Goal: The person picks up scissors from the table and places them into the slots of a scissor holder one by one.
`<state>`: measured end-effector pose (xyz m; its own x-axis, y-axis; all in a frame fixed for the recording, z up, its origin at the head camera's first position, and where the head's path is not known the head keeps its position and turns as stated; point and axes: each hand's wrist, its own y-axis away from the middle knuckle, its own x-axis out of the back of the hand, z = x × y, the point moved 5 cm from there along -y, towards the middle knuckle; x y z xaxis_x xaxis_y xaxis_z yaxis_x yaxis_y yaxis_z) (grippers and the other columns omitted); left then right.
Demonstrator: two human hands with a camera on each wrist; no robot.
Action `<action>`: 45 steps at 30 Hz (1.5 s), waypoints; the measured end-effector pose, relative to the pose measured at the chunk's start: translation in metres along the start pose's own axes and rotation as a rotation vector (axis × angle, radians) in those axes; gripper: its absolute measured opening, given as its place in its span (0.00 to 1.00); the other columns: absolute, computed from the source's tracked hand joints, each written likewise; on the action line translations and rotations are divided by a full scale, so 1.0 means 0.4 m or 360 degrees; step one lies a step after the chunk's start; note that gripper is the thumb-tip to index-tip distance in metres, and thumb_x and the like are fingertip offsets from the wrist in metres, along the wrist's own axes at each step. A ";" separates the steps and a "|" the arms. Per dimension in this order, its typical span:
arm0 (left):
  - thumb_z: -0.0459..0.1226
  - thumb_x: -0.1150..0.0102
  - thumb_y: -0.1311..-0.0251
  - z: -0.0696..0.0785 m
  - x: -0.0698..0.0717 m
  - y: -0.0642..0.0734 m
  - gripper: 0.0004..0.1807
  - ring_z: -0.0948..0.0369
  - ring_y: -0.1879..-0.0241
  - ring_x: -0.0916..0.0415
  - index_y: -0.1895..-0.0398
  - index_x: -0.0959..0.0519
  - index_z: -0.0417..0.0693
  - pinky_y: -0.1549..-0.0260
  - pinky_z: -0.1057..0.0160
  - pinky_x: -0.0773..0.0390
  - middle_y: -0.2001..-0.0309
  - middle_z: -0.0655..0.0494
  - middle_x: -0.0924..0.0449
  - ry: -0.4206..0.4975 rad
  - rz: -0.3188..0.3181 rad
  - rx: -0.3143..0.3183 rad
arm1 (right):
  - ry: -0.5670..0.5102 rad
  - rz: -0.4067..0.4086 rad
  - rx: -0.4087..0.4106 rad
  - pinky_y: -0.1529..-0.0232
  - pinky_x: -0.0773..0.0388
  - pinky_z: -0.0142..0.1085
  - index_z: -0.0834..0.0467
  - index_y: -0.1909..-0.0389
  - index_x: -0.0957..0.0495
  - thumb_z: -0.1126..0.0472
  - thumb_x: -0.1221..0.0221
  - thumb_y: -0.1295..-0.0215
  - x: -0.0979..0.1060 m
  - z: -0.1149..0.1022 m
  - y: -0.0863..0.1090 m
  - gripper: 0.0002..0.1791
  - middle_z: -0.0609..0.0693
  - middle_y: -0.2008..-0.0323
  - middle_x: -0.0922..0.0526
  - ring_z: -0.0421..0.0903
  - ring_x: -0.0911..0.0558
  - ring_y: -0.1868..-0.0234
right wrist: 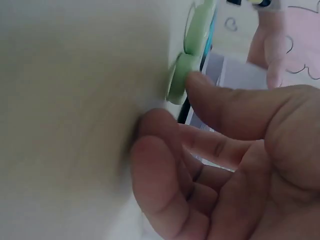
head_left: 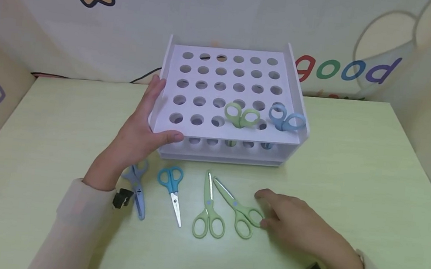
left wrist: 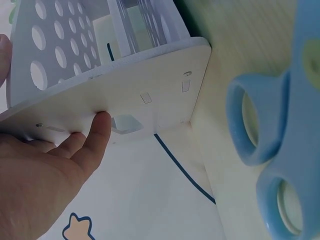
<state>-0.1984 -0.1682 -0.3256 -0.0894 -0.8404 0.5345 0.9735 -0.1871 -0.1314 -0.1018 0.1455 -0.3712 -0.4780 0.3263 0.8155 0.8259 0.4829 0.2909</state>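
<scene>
My left hand (head_left: 134, 132) holds the left side of a white rack (head_left: 235, 132) with rows of round holes. Its thumb lies over the front edge; its fingers (left wrist: 92, 145) press the side panel. Low over the table, my right hand (head_left: 297, 222) has its thumb right at a handle loop of the tilted green scissors (head_left: 242, 214), its other fingers loosely bent. Another pair of green scissors (head_left: 207, 212) lies just left, handles toward me. Farther left are blue scissors (head_left: 172, 187) with a bare metal blade and grey-blue scissors (head_left: 138, 190), partly behind my left wrist.
Green scissors (head_left: 237, 118) and light blue scissors (head_left: 281, 121) stand handles up in the rack's front row. Behind the rack is a printed wall covering (head_left: 232, 13), with a dark cable (head_left: 144, 75) at its foot. Side panels flank the pale green table (head_left: 354, 166).
</scene>
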 end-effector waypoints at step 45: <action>0.39 0.21 0.48 0.001 -0.002 -0.004 0.63 0.51 0.29 0.44 0.17 0.57 0.66 0.35 0.47 0.35 0.21 0.78 0.71 0.0011 -0.0001 -0.0022 | -0.0959 0.0373 0.0107 0.66 0.18 0.38 0.66 0.40 0.26 0.76 0.40 0.33 0.135 0.039 -0.002 0.21 0.56 0.67 0.20 0.49 0.18 0.70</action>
<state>-0.1997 -0.1671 -0.3257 -0.0916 -0.8436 0.5290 0.9704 -0.1948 -0.1426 -0.1328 0.1754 -0.3351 -0.3878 0.8183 0.4243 0.9174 0.3873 0.0915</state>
